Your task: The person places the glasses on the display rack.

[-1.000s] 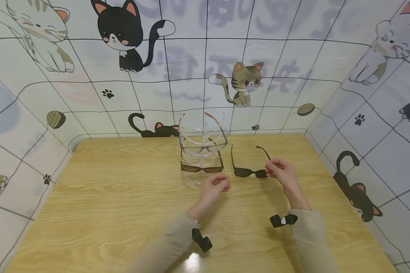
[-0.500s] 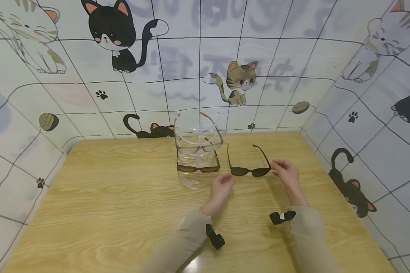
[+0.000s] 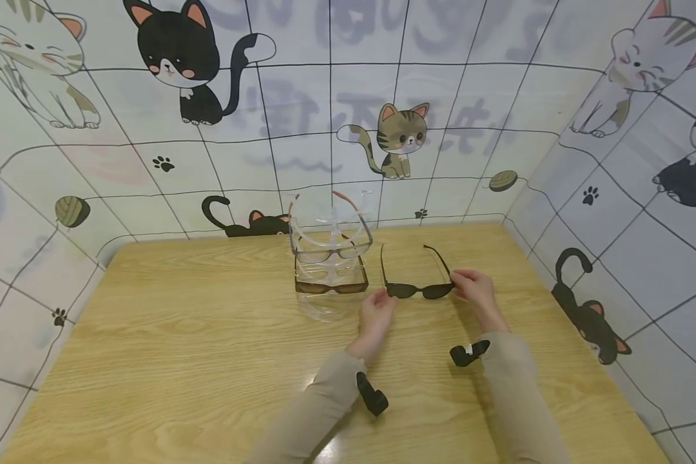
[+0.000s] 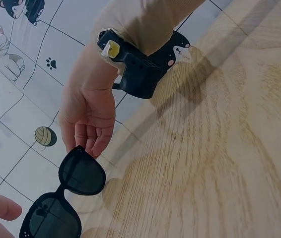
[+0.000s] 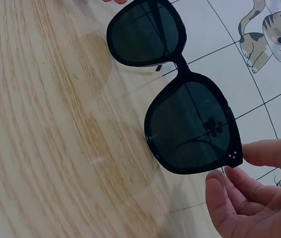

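Note:
Black sunglasses [image 3: 419, 291] with dark lenses stand on the wooden table, temples unfolded and pointing to the back wall. At their right end my right hand [image 3: 477, 293] pinches the frame corner near the hinge; the right wrist view shows the thumb [image 5: 267, 152] on the front corner. My left hand [image 3: 377, 317] is at the opposite corner, its fingertips around the frame end; in the left wrist view its thumb [image 4: 4, 206] appears beside the near lens, while the grip itself is out of frame. Just left stands a clear display stand [image 3: 323, 314] holding several glasses.
Uppermost on the stand are grey-framed glasses [image 3: 314, 256] with orange temple tips. Brown-tinted glasses [image 3: 332, 288] sit lower, close to my left hand. A cat-patterned, tile-printed wall covering [image 3: 301, 161] rises behind the table [image 3: 209, 322] and at both sides.
My left hand has moved right and slightly up, from beside the stand to the sunglasses' left corner. The right hand drew off their right corner, then came back to it. The view has shifted slightly.

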`<control>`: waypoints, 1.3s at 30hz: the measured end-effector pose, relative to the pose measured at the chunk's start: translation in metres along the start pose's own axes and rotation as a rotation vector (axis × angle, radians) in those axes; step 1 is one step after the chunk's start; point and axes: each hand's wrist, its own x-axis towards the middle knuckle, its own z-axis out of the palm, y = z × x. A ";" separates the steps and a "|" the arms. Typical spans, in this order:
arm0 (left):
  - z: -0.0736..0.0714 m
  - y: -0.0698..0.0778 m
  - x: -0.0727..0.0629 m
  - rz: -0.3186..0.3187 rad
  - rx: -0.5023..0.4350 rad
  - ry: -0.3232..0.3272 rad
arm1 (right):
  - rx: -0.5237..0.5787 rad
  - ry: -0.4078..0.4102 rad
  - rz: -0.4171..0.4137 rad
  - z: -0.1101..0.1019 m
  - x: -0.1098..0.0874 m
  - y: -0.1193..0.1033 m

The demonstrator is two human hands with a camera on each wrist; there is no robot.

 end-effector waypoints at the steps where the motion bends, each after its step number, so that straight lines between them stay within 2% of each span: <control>1: 0.000 0.000 0.001 0.000 0.005 0.003 | 0.007 -0.001 0.014 0.000 0.004 0.003; 5: 0.002 -0.003 0.004 -0.001 0.008 0.011 | 0.007 -0.010 0.015 -0.001 0.011 0.005; 7: 0.003 -0.003 0.005 -0.008 0.010 0.018 | -0.006 -0.025 -0.007 -0.003 0.012 0.005; 11: 0.006 -0.001 0.006 -0.029 0.037 0.037 | 0.035 -0.055 -0.073 -0.010 0.020 0.015; 15: 0.009 0.000 0.009 -0.063 0.054 0.043 | -0.021 -0.045 -0.094 -0.011 0.015 0.011; 17: 0.011 0.000 0.011 -0.071 0.059 0.042 | 0.010 -0.051 -0.098 -0.014 0.015 0.014; 20: 0.012 0.002 0.012 -0.092 0.056 0.041 | -0.019 -0.061 -0.099 -0.017 0.010 0.010; 22: 0.013 0.003 0.012 -0.103 0.044 0.043 | -0.024 -0.068 -0.094 -0.019 0.007 0.009; 24: 0.014 0.004 0.012 -0.117 0.026 0.043 | -0.094 -0.072 -0.089 -0.021 0.000 0.002; 31: 0.012 0.009 0.010 -0.123 -0.072 0.003 | -0.068 -0.103 -0.083 -0.032 -0.009 -0.003; 39: 0.010 0.015 0.006 -0.090 -0.176 -0.044 | -0.023 -0.101 -0.105 -0.041 -0.023 -0.008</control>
